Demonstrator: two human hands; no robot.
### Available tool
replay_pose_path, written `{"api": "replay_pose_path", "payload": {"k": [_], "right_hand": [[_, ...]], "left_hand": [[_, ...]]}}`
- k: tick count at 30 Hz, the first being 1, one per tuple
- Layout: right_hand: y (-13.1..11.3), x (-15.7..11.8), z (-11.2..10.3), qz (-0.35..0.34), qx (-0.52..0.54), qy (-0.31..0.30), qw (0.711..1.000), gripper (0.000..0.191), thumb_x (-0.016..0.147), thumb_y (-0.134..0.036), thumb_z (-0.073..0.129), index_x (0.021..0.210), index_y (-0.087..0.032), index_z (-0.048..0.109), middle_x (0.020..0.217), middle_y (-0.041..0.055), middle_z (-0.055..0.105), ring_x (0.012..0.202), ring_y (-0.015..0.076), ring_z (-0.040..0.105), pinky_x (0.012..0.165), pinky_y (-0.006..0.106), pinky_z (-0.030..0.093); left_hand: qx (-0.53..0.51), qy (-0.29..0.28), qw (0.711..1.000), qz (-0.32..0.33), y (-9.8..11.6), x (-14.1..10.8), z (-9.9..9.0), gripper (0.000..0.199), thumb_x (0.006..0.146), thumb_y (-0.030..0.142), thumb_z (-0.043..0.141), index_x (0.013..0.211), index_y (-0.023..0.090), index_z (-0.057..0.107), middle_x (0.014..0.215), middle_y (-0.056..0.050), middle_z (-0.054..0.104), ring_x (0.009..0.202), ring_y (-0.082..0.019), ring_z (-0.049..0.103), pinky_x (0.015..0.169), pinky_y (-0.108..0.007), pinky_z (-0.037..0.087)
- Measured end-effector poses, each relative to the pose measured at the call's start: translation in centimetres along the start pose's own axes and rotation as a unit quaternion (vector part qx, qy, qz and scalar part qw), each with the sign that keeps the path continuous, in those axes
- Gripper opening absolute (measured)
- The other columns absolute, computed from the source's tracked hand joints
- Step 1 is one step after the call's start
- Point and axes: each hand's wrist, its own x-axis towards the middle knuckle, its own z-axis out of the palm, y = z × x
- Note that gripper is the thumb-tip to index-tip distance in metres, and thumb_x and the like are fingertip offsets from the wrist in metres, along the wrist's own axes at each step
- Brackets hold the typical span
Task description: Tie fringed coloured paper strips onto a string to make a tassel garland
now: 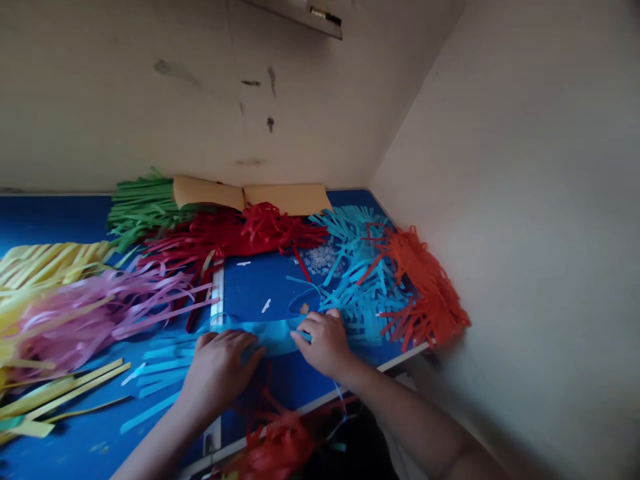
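Observation:
A light blue fringed paper strip (277, 338) lies across the blue table (255, 283), its cut ends fanning out to the left. My left hand (225, 363) rests on the strip, its fingers bent over the paper and pressing it. At the strip's right end, my right hand (323, 340) is closed with a small rolled bit of blue paper between thumb and fingers. More light blue fringe (367, 287) lies just beyond my right hand. A thin cord hangs below that hand.
Red (225, 233), green (140, 207), pink (85, 320), yellow (55, 263) and orange fringe (425, 287) surround the work area. Brown card (285, 198) lies by the back wall. More red-orange fringe (280, 447) sits at the front edge. A wall (525, 200) stands at right.

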Motion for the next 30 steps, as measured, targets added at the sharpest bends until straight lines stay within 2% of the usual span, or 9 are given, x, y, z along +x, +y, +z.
{"api": "replay_pose_path", "payload": {"k": [4, 8, 17, 27, 28, 30], "right_hand": [[0.1, 0.2, 0.0, 0.018, 0.009, -0.002, 1.0, 0.014, 0.089, -0.031, 0.067, 0.08, -0.02, 0.068, 0.082, 0.0011, 0.072, 0.08, 0.0172, 0.065, 0.08, 0.033, 0.03], [0.1, 0.3, -0.2, 0.045, 0.007, 0.003, 0.999, 0.015, 0.087, -0.031, 0.068, 0.076, -0.019, 0.066, 0.08, 0.0007, 0.071, 0.079, 0.0173, 0.065, 0.079, 0.033, 0.03], [0.2, 0.5, 0.1, 0.057, 0.019, 0.016, 0.998, 0.014, 0.084, -0.028, 0.068, 0.074, -0.02, 0.064, 0.079, -0.0004, 0.072, 0.076, 0.0173, 0.066, 0.076, 0.032, 0.03], [0.3, 0.5, 0.4, 0.059, 0.024, 0.022, 0.998, 0.013, 0.082, -0.025, 0.07, 0.074, -0.02, 0.062, 0.076, -0.0012, 0.07, 0.075, 0.0173, 0.064, 0.075, 0.033, 0.031], [0.2, 0.4, 0.3, 0.062, 0.025, 0.022, 0.998, 0.013, 0.083, -0.025, 0.071, 0.075, -0.02, 0.062, 0.077, -0.0009, 0.07, 0.076, 0.0177, 0.064, 0.075, 0.033, 0.031], [0.1, 0.3, 0.0, 0.066, 0.015, 0.041, 0.997, 0.013, 0.083, -0.027, 0.073, 0.085, -0.02, 0.062, 0.085, 0.0017, 0.071, 0.083, 0.0204, 0.063, 0.079, 0.035, 0.032]], "left_hand": [[0.039, -0.025, 0.998, -0.031, 0.1, 1.1, 0.2, 0.038, 0.095, 0.042, 0.039, 0.088, 0.019, 0.067, 0.074, -0.007, 0.075, 0.074, -0.026, 0.071, 0.079, -0.04, 0.04], [0.065, -0.036, 0.996, -0.042, 0.5, 1.4, 0.3, 0.042, 0.095, 0.042, 0.036, 0.089, 0.016, 0.069, 0.073, -0.01, 0.075, 0.073, -0.029, 0.071, 0.078, -0.041, 0.039], [0.091, -0.052, 0.994, -0.045, 0.6, 1.2, 0.4, 0.038, 0.093, 0.04, 0.04, 0.088, 0.018, 0.07, 0.074, -0.009, 0.075, 0.077, -0.03, 0.072, 0.078, -0.041, 0.04], [0.091, -0.047, 0.994, -0.044, 0.3, 1.1, 0.9, 0.035, 0.096, 0.04, 0.041, 0.088, 0.02, 0.067, 0.073, -0.006, 0.074, 0.072, -0.026, 0.069, 0.077, -0.039, 0.038], [0.087, -0.036, 0.995, -0.045, 0.3, 1.1, 0.9, 0.033, 0.095, 0.04, 0.042, 0.091, 0.019, 0.067, 0.074, -0.006, 0.074, 0.072, -0.026, 0.069, 0.077, -0.04, 0.038], [0.091, 0.035, 0.995, -0.029, 0.4, 0.9, 0.8, 0.029, 0.094, 0.04, 0.048, 0.101, 0.018, 0.066, 0.088, -0.01, 0.075, 0.085, -0.029, 0.068, 0.081, -0.041, 0.039]]}}
